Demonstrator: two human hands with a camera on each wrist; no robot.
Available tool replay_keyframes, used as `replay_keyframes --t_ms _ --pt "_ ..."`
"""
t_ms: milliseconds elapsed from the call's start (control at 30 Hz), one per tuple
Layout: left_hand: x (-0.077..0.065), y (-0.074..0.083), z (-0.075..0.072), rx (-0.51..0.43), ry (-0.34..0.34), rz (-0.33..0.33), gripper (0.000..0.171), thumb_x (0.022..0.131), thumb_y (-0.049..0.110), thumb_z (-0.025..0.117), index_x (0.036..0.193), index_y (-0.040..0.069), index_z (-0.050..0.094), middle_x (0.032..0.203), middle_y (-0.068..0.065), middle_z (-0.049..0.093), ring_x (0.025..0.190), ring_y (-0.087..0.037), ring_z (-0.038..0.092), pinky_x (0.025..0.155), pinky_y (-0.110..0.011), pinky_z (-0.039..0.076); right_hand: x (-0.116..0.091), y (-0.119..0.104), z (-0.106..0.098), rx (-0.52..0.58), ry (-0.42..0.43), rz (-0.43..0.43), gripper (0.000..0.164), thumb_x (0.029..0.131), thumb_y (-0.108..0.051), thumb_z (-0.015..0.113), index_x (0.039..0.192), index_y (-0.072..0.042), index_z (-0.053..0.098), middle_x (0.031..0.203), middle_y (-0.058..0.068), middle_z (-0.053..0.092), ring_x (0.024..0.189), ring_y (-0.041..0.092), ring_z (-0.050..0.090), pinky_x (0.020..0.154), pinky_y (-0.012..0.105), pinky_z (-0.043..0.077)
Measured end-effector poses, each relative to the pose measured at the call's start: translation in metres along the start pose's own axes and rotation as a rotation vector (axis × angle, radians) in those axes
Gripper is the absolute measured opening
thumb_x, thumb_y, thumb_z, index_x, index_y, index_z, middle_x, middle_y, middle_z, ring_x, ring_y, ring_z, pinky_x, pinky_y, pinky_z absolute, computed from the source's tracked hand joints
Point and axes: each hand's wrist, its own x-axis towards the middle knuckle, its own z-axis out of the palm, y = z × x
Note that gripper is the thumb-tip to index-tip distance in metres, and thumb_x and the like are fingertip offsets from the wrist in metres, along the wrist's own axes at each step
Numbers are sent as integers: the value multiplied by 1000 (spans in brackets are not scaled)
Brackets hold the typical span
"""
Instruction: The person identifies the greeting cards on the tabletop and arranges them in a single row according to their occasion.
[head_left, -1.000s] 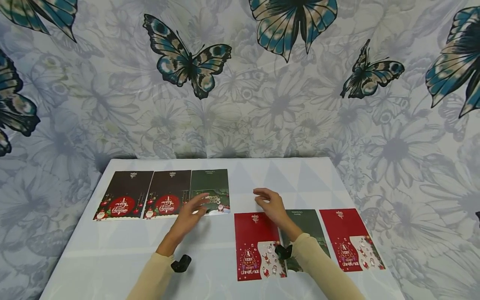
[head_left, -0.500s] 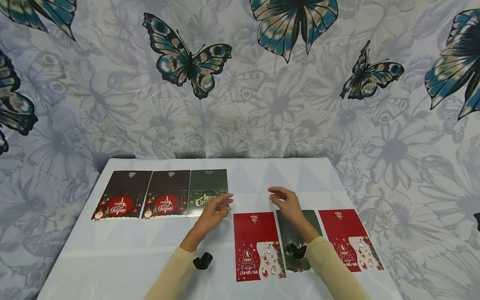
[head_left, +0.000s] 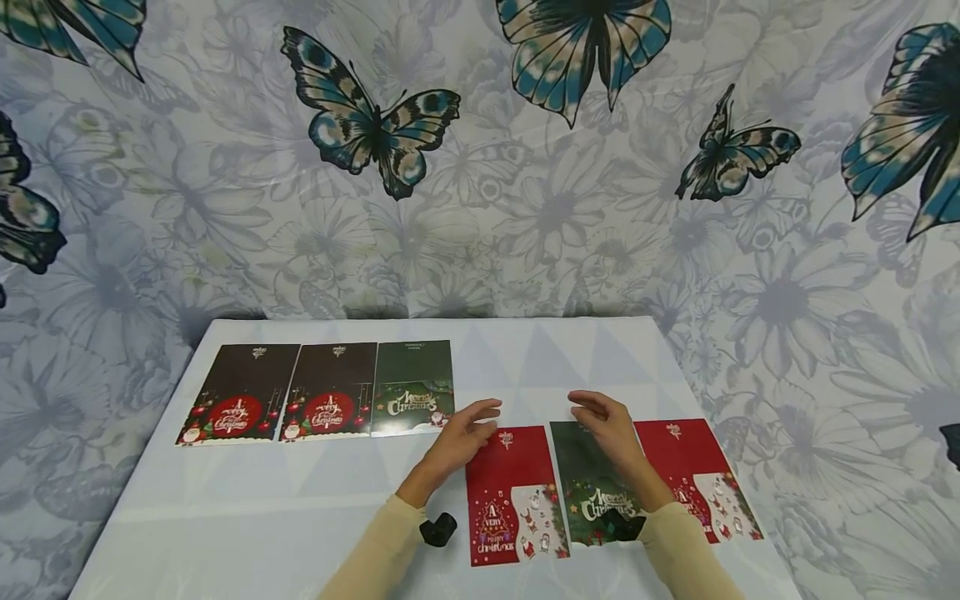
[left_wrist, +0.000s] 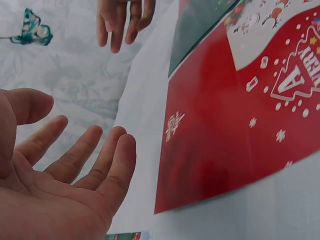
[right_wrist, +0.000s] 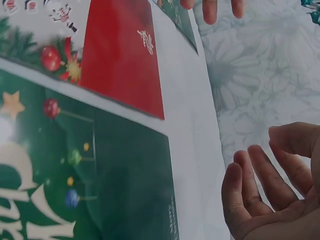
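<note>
My left hand (head_left: 463,437) hovers by the upper left corner of a red Christmas card (head_left: 517,458), fingers relaxed and holding nothing. In the left wrist view that card (left_wrist: 210,140) lies beside the loosely bent fingers (left_wrist: 120,165). My right hand (head_left: 611,429) is above the top of a green Christmas card (head_left: 596,483), partly covering it, also with nothing in its grasp. The right wrist view shows the relaxed fingers (right_wrist: 270,185) off the edge of the green card (right_wrist: 130,175). A second red card (head_left: 686,458) lies to the right, partly behind my right wrist.
Side by side at the back left lie two dark cards (head_left: 251,379) (head_left: 337,379) with red baubles and another green card (head_left: 412,367). All rest on a white table (head_left: 225,517). Behind it hangs a butterfly-patterned cloth (head_left: 480,242).
Both hands have moved to the right, the left from over the back green card to the nearer red card, the right from the red card to the green one. The cards have stayed put.
</note>
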Motion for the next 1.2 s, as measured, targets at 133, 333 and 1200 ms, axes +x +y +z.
replay_keyframes --t_ms 133,333,1200 --pt "-2 0 12 -8 -26 -3 42 104 17 52 146 10 50 144 -25 52 125 -42 57 97 -49 53 -9 5 -9 26 -16 -4 38 99 -13 63 132 5 59 133 29 59 110 5 66 90 13 50" --pt "-6 1 33 -13 -61 -9 41 104 19 54 144 10 52 142 -24 54 120 -38 61 97 -46 54 -18 14 -21 28 12 7 39 99 -12 63 132 9 57 132 30 60 108 -3 64 90 11 49" --pt "-19 -2 94 -39 -278 -55 41 102 17 56 142 11 54 144 -19 53 119 -27 62 90 -35 55 -63 41 -65 -60 161 256 47 100 -22 63 138 5 54 138 27 57 99 -11 60 86 8 48"
